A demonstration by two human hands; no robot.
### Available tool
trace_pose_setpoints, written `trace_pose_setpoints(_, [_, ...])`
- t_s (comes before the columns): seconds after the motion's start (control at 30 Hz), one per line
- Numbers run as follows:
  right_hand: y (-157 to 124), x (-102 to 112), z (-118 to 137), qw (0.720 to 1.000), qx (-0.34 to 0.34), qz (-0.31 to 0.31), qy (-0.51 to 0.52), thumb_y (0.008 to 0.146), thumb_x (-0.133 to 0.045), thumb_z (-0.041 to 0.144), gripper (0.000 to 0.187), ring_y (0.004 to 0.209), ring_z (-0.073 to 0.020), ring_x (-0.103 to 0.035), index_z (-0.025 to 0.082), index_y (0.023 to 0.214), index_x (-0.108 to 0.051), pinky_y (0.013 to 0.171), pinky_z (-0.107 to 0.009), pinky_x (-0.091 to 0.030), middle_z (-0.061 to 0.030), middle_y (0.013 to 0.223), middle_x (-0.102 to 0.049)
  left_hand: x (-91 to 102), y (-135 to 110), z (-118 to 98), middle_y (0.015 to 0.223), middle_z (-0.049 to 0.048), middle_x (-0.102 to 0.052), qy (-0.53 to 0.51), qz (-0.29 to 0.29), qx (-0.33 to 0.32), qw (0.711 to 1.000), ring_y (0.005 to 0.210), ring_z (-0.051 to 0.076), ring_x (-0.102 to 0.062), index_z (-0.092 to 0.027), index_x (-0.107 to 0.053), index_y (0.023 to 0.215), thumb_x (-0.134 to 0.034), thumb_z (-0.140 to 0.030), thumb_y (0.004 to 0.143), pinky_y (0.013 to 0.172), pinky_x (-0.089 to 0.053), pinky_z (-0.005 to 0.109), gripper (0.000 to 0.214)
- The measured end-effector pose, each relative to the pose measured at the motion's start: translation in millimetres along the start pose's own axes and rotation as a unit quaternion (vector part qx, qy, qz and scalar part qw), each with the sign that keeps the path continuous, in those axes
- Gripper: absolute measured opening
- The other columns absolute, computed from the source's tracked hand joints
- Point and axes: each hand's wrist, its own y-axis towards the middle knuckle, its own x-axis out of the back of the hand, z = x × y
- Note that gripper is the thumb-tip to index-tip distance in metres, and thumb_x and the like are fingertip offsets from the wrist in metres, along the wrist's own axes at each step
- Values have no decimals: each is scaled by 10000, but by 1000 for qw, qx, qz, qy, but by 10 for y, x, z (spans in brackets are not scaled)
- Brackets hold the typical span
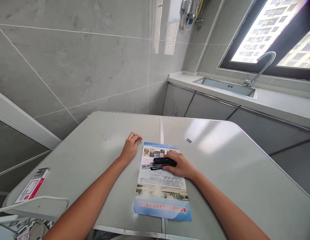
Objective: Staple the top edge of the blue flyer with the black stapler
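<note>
My right hand (178,164) is wrapped round the rear of a black stapler (163,162) lying over a printed leaflet (161,190). The stapler's bare metal end points left. To the left of the leaflet's top corner, my left hand (131,146) is closed in a pinch, with a small grey strip of staples (140,141) at its fingertips. Two more short staple strips (189,140) lie on the table right of the leaflet. Several tiny loose bits (106,137), seemingly single staples, are scattered left of my left hand.
The pale table (219,186) has a metal seam down its middle. A red and white box (33,186) lies at its left edge, near a white cable (45,197). Behind to the right are a counter with a sink (226,86) and a tap (263,68).
</note>
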Motion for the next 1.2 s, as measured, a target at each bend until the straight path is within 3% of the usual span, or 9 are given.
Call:
trace_pose_setpoints(0.1, [-9, -22, -8, 999, -7, -43, -1, 911, -741, 393, 231, 866, -210, -636, 240, 1068, -669, 763, -329, -494, -46, 940, -691, -39, 3, -9, 1021, 49, -603, -105, -19, 73, 992, 848, 158, -610, -211, -697, 980, -481, -253, 1022, 799, -487, 291, 224])
trace_pose_setpoints(0.2, [-9, -19, -41, 993, -36, -110, -5, 901, -740, 420, 256, 807, -202, -629, 230, 1058, -671, 724, -323, -486, -43, 906, -686, -67, 15, -9, 1022, 37, -626, -237, -38, 156, 958, 785, 129, -586, -217, -674, 1028, -558, -327, 984, 750, -473, 258, 166])
trace_pose_setpoints(0.4, [-3, 35, -83, 979, -112, -169, 5, 892, -730, 467, 275, 708, -184, -632, 216, 999, -695, 634, -296, -461, -19, 819, -706, -41, 29, -89, 913, 24, -648, -379, -27, 200, 903, 765, 117, -562, -202, -681, 965, -699, -381, 895, 710, -456, 230, 193])
trace_pose_setpoints(0.5, [0, 40, -71, 972, -144, -185, 5, 893, -717, 489, 295, 666, -179, -616, 208, 986, -701, 597, -291, -445, -13, 771, -706, -53, 13, -150, 846, 13, -645, -370, -6, 202, 907, 686, 101, -523, -203, -717, 1039, -731, -434, 893, 644, -427, 219, 274])
trace_pose_setpoints(0.6, [4, 26, -47, 973, -138, -186, -10, 889, -718, 496, 303, 666, -179, -607, 206, 974, -700, 598, -295, -442, -21, 781, -703, -90, -6, -193, 816, 19, -656, -365, 20, 195, 910, 645, 90, -510, -174, -769, 975, -775, -489, 861, 627, -427, 227, 335])
trace_pose_setpoints(0.73, [11, 4, -9, 977, -117, -176, -20, 895, -714, 483, 294, 694, -185, -618, 210, 1005, -700, 627, -302, -456, -28, 815, -701, -118, -23, -236, 822, 49, -714, -368, 36, 213, 905, 677, 111, -571, -143, -811, 892, -843, -517, 789, 724, -498, 271, 390])
trace_pose_setpoints(0.93, [6, 1, -22, 979, -119, -165, -24, 899, -718, 467, 272, 729, -196, -647, 218, 1009, -698, 657, -309, -477, -33, 856, -720, -112, -49, -306, 888, 92, -782, -343, 68, 212, 913, 844, 196, -687, -157, -825, 1068, -899, -444, 738, 864, -541, 343, 444])
trace_pose_setpoints(1.03, [6, 1, -37, 979, -123, -163, -26, 899, -721, 466, 268, 714, -193, -639, 220, 1003, -697, 654, -310, -475, -29, 844, -717, -125, -70, -338, 1035, 111, -783, -297, 86, 172, 935, 866, 205, -694, -172, -821, 1094, -881, -413, 757, 805, -548, 332, 418])
trace_pose_setpoints(1.2, [10, -18, -22, 981, -110, -157, -27, 892, -734, 460, 265, 709, -183, -629, 219, 997, -693, 657, -305, -474, -23, 840, -704, -118, -110, -383, 949, 65, -753, -121, 93, 45, 987, 807, 183, -653, -209, -815, 1094, -721, -396, 926, 751, -514, 313, 269])
